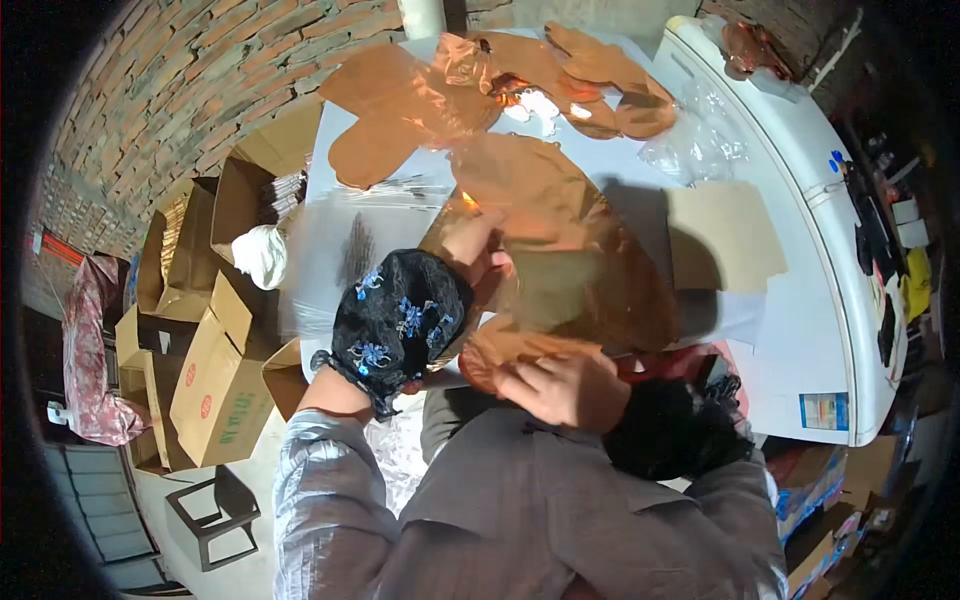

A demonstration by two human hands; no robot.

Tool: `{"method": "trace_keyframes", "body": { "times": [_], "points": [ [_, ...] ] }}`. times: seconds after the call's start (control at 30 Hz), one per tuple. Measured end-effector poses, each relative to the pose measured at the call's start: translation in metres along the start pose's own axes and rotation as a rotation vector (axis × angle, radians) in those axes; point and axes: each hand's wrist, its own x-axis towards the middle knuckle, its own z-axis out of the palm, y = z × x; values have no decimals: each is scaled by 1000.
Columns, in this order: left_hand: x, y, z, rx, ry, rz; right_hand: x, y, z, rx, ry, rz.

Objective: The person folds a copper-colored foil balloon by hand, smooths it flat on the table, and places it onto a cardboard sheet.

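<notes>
A large sheet of shiny copper-coloured film (600,260) lies on the table in front of me. My left hand (475,245) is at its left edge, fingers bent together against the film. At the near edge, my right hand (565,388) has its fingers curled round a folded part of the film. Black sleeve covers are on both forearms, the left one (400,315) with blue flowers. Thin sticks or wires (358,248) lie left of my left hand. More copper-coloured cut shapes (395,110) lie at the far side of the table.
Open cardboard boxes (225,375) stand left of the table (800,340), with a dark stool (213,517) below them. Clear plastic (700,135) and a brown cardboard piece (728,235) lie on the right. A white appliance-like body (830,225) borders the right side.
</notes>
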Motion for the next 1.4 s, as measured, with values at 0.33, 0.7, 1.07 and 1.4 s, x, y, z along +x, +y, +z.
{"method": "trace_keyframes", "body": {
  "times": [0.33, 0.7, 1.07, 1.4],
  "points": [
    [77, 24, -21, 779, 91, 407, -1, -17, 15, 137, 13, 6],
    [85, 57, 15, 1040, 77, 321, 7, -15, 20, 89, 98, 91],
    [80, 79, 16, 988, -6, 284, 31, -7, 32, 139, 100, 166],
    [-94, 58, -91, 626, 33, 445, 48, -2, 42, 661, 211, 435]
  ]
}}
